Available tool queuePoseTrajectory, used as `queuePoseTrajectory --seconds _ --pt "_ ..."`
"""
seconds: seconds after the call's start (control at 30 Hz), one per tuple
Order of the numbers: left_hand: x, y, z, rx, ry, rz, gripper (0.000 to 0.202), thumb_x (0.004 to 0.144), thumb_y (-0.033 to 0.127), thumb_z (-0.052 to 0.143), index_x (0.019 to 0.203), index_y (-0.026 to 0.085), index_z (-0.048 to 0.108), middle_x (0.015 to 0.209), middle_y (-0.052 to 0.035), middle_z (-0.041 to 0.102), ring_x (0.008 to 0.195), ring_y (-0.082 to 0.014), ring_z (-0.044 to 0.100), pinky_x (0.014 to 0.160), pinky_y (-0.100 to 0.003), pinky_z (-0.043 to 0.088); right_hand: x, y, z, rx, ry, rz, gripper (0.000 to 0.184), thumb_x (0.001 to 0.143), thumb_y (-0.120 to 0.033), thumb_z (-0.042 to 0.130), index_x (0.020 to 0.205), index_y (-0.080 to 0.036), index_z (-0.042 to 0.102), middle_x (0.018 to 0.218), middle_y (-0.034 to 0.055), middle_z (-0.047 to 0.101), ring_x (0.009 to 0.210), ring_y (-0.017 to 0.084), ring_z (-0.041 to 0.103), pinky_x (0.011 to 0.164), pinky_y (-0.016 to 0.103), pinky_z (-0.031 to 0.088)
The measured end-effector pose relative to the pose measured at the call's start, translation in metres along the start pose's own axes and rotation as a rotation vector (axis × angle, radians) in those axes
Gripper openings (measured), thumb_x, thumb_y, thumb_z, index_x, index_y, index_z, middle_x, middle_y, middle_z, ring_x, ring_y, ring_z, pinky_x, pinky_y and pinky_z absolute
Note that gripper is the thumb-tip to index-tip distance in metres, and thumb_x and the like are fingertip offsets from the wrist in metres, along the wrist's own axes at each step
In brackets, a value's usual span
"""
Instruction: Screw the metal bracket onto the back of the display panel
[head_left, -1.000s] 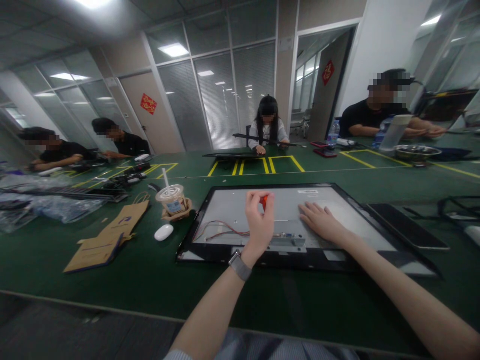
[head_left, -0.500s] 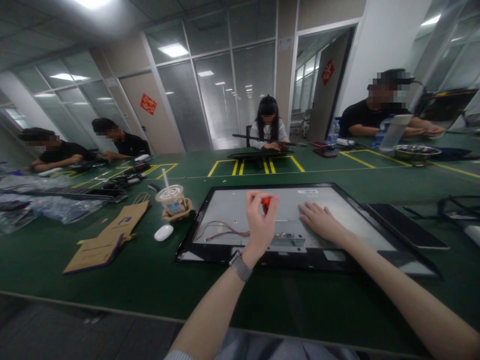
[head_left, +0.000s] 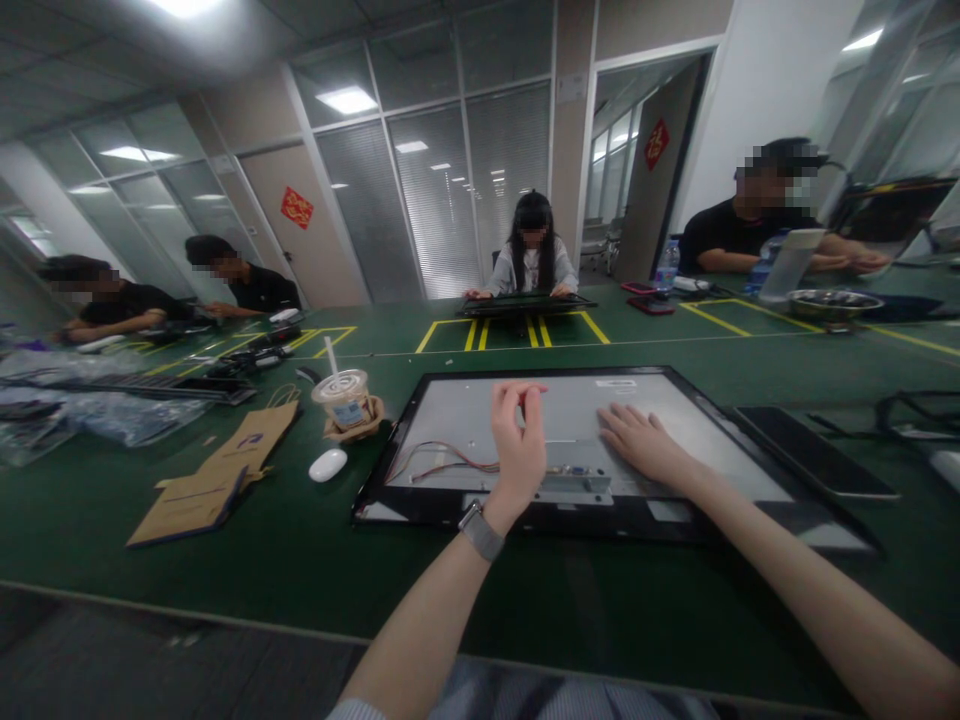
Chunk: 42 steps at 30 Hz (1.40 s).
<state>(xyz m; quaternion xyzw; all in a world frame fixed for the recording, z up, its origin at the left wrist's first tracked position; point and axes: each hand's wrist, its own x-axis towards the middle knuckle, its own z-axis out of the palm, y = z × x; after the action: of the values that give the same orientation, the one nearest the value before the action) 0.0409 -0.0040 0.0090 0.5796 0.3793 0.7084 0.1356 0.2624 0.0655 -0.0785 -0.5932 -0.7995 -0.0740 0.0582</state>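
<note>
My left hand (head_left: 517,430), with a watch (head_left: 481,532) at its wrist, is raised over the middle of a flat display panel (head_left: 480,400). Its fingers are curled closed around the red-handled screwdriver, which the hand now hides. Under and beside this hand are a metal bracket (head_left: 574,489) and thin cables (head_left: 442,456) on the panel's grey back. Fingers spread, my right hand (head_left: 645,442) lies flat on the panel's back, right of centre, holding nothing.
Left of the panel are a drink cup (head_left: 343,400) in a carrier, a white case (head_left: 328,465) and a paper bag (head_left: 217,480). A dark phone-like slab (head_left: 814,450) lies at right. Across the table a person handles another panel (head_left: 525,303); others sit nearby.
My left fingers have closed further, and the red handle seen between them is now hidden. My right hand stays put. The person opposite has lowered a long dark piece and now touches the panel's edges.
</note>
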Motion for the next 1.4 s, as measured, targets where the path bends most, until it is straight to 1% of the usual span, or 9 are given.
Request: queuePoseTrajectory --seconds 0.17,0.4,0.5,0.73,0.87,1.03,1.13,1.23,1.4 --pt "0.0011 0.0022 -0.0005 0.061 0.070 0.028 0.015 0.088 0.028 0.065 0.077 0.018 0.065 0.085 -0.0032 0.050 0.083 -0.0163 0.054 0.078 -0.029 0.046 0.0006 -0.0007 -0.0012 -0.002 -0.024 0.015 0.057 0.099 -0.038 0.020 0.146 -0.017 0.045 0.152 0.0169 0.042 0.139 0.035 0.037 0.108 0.058 0.033" --pt "-0.0010 0.0009 -0.0009 -0.006 0.042 -0.051 0.026 0.101 0.030 0.042 0.091 0.018 0.064 0.088 -0.0048 0.062 0.083 -0.0158 0.059 0.077 -0.029 0.046 0.0003 0.0015 0.0010 -0.006 -0.014 0.009 0.057 0.100 -0.040 0.019 0.147 -0.019 0.044 0.153 0.0158 0.042 0.140 0.034 0.036 0.108 0.058 0.034" --pt "-0.0021 -0.0016 -0.0005 -0.030 0.020 -0.097 0.029 0.102 0.030 0.039 0.090 0.019 0.062 0.086 -0.0045 0.063 0.083 -0.0160 0.059 0.078 -0.029 0.045 0.0002 0.0007 0.0000 -0.007 -0.013 0.003 0.057 0.100 -0.039 0.018 0.146 -0.018 0.044 0.152 0.0164 0.042 0.139 0.034 0.037 0.107 0.058 0.035" --pt "0.0015 0.0030 0.0002 0.017 0.038 0.036 0.019 0.087 0.033 0.066 0.076 0.018 0.062 0.085 -0.0029 0.053 0.083 -0.0162 0.054 0.079 -0.029 0.046 -0.0004 -0.0016 -0.0027 -0.020 -0.028 0.005 0.058 0.099 -0.037 0.018 0.146 -0.015 0.044 0.153 0.0177 0.041 0.140 0.035 0.036 0.108 0.059 0.034" --pt "0.0012 0.0026 0.0015 0.007 0.015 0.007 0.019 0.095 0.032 0.055 0.084 0.018 0.063 0.086 -0.0041 0.057 0.081 -0.0160 0.055 0.076 -0.028 0.045 -0.0004 -0.0006 -0.0011 -0.006 -0.011 0.001 0.058 0.099 -0.038 0.017 0.146 -0.017 0.044 0.152 0.0173 0.043 0.139 0.034 0.038 0.107 0.059 0.035" --pt "-0.0010 -0.0024 0.0018 -0.060 -0.032 -0.126 0.029 0.102 0.031 0.037 0.094 0.020 0.061 0.083 -0.0030 0.062 0.074 -0.0146 0.055 0.071 -0.027 0.043 0.0002 0.0006 0.0005 0.004 -0.020 0.012 0.058 0.100 -0.040 0.018 0.147 -0.018 0.044 0.153 0.0165 0.041 0.140 0.034 0.036 0.108 0.058 0.034" --pt "0.0000 -0.0019 0.0007 -0.017 -0.026 -0.040 0.022 0.098 0.032 0.049 0.087 0.019 0.063 0.088 -0.0046 0.059 0.083 -0.0163 0.056 0.078 -0.029 0.045 0.0001 0.0005 -0.0002 0.010 -0.022 0.017 0.057 0.099 -0.041 0.020 0.147 -0.019 0.044 0.153 0.0157 0.042 0.140 0.034 0.036 0.108 0.057 0.034" --pt "0.0017 0.0009 -0.0001 0.018 -0.008 0.027 0.019 0.090 0.034 0.063 0.080 0.018 0.062 0.087 -0.0040 0.055 0.082 -0.0164 0.055 0.078 -0.029 0.046 -0.0001 -0.0002 -0.0014 0.012 -0.020 0.016 0.058 0.099 -0.040 0.019 0.146 -0.019 0.045 0.153 0.0156 0.042 0.140 0.034 0.035 0.108 0.058 0.034" --pt "0.0008 0.0005 0.0009 -0.016 -0.040 -0.037 0.025 0.099 0.033 0.046 0.088 0.018 0.063 0.087 -0.0050 0.060 0.082 -0.0163 0.058 0.076 -0.029 0.046 0.0001 0.0001 -0.0009 0.005 -0.021 0.009 0.058 0.099 -0.039 0.018 0.146 -0.017 0.044 0.153 0.0163 0.042 0.140 0.034 0.036 0.108 0.059 0.034"
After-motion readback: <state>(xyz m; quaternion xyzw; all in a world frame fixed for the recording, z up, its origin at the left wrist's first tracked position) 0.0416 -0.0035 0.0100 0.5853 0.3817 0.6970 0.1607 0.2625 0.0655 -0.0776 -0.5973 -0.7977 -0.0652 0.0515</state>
